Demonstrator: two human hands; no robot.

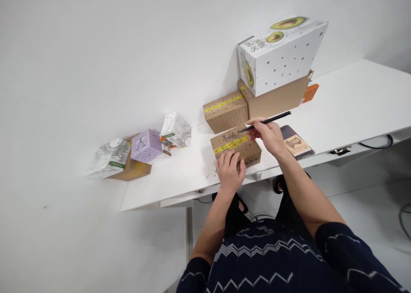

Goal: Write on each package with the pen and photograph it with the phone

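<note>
A small brown cardboard box (pixel 235 141) with yellow tape across its top sits near the table's front edge. Dark handwritten characters show on the top, beyond the tape. My left hand (pixel 230 170) lies over the near left part of this box, fingers bent onto its top and gripping it. Between the fingers of my right hand (pixel 265 134) is a long black pen (pixel 274 119), slanting down to the left. Its tip is at the handwriting; whether it touches the cardboard I cannot tell.
Behind stand another taped cardboard box (pixel 226 113) and a large white avocado-print box (pixel 282 64) on a cardboard one. A dark flat item with a tan label (pixel 296 145) lies right. Purple (pixel 146 145) and white boxes (pixel 176 128) stand left on the white table (pixel 349 100).
</note>
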